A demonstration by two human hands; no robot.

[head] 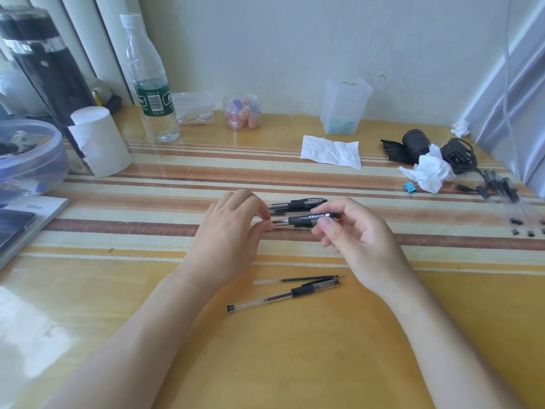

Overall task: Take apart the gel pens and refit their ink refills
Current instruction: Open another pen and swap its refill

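Right grip (355,231) and left grip (231,231) pinch one gel pen (303,220) — its barrel end hidden behind the left one.

1. A water bottle (150,81) with a green label stands upright at the back left of the table (295,364).
2. To its right stand a clear swab box (194,109) and a round jar (242,112) with pink and purple pieces.
3. A white paper roll (100,140) stands near a clear bowl (29,154).
4. A flat tissue (330,151) lies in front of a frosted box (345,106).
5. At the right lie a black roll (415,141), a charger (457,154), a crumpled tissue (427,169) and a blue clip (410,187).
6. A notebook (32,214) lies at the left edge.
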